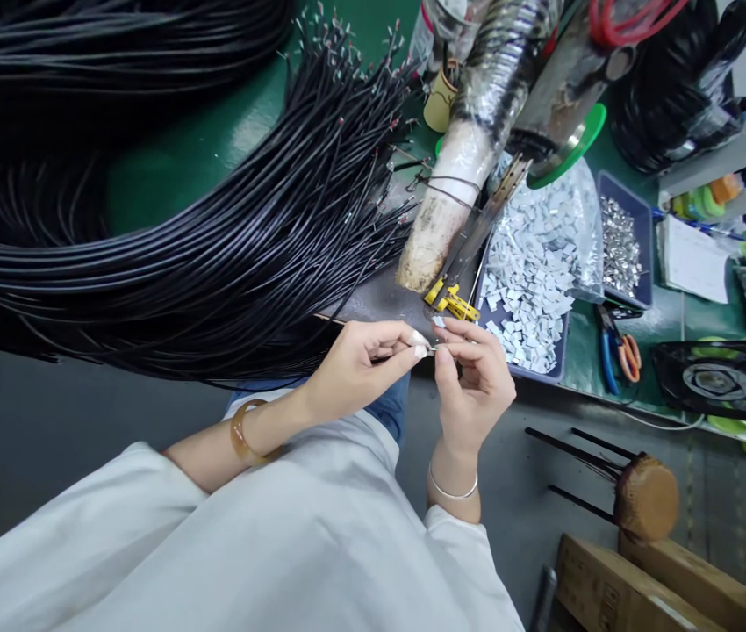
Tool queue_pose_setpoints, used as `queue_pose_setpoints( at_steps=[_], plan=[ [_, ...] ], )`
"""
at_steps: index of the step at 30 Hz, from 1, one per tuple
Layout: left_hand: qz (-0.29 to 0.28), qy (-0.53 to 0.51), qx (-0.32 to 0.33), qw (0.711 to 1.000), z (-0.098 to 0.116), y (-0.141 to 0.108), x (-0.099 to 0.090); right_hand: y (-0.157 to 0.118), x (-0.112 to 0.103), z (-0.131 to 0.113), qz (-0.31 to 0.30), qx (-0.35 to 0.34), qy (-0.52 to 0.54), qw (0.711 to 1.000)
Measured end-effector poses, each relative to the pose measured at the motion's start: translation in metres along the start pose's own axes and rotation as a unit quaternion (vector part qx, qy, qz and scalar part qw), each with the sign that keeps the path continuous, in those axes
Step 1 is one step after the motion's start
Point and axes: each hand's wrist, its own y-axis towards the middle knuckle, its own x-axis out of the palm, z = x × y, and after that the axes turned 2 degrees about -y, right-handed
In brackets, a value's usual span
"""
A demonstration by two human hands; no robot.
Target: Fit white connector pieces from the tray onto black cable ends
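Note:
My left hand (366, 364) is closed in a pinch, thumb against forefinger. Facing it, my right hand (475, 382) is closed too, its fingertips almost touching the left ones. Between both sets of fingertips shows a small metallic piece (432, 349), too tiny to make out fully. A pale flat chip (438, 322) appears by the raised fingers of my right hand. Just beyond the hands are a yellow fitting (453, 301) and the worn tip of a plastic-wrapped tube (422, 259). A large bundle of black cables (268, 228) fans out to the left, ends pointing away.
Right of the tube, a tray (561, 351) holds many pale chips (531, 281). Behind it stands a bin (644, 228) of metal parts. Pliers (608, 351), orange-handled cutters (628, 357) and a black fan (719, 382) line the bench edge. A stool (648, 499) and cartons (610, 588) occupy the floor.

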Motion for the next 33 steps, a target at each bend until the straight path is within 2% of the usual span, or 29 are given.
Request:
queue_pose_setpoints(
  at_steps=[3,6,10,13,16,20,22,29,33],
  plan=[
    [0.009,-0.065,-0.035,0.997,0.001,0.005,0.002,0.0,-0.001,-0.003,0.07,-0.007,-0.03,0.997],
    [0.039,-0.091,-0.059,0.993,0.002,0.012,0.0,0.0,-0.006,-0.006,0.114,-0.064,-0.072,0.989],
    [0.059,-0.1,-0.081,0.99,0.006,0.016,-0.003,-0.002,-0.008,-0.005,0.051,-0.164,-0.099,0.98],
    [0.052,-0.098,-0.077,0.991,0.008,0.016,-0.003,-0.005,-0.004,0.001,0.032,-0.201,-0.095,0.974],
    [0.058,-0.111,-0.07,0.99,0.009,0.016,-0.003,-0.006,-0.001,0.006,0.033,-0.185,-0.071,0.98],
    [0.042,-0.135,-0.076,0.987,0.008,0.017,-0.005,-0.004,-0.002,0.011,0.054,-0.111,-0.022,0.992],
    [0.036,-0.136,-0.07,0.988,0.007,0.017,-0.005,-0.002,-0.002,0.013,0.059,-0.097,-0.011,0.993],
    [0.041,-0.143,-0.052,0.988,0.005,0.021,-0.003,0.002,0.0,0.014,0.046,-0.189,-0.113,0.974],
    [0.045,-0.139,-0.051,0.988,0.007,0.023,-0.003,0.005,-0.001,0.015,0.06,-0.213,-0.128,0.967]
  ],
)
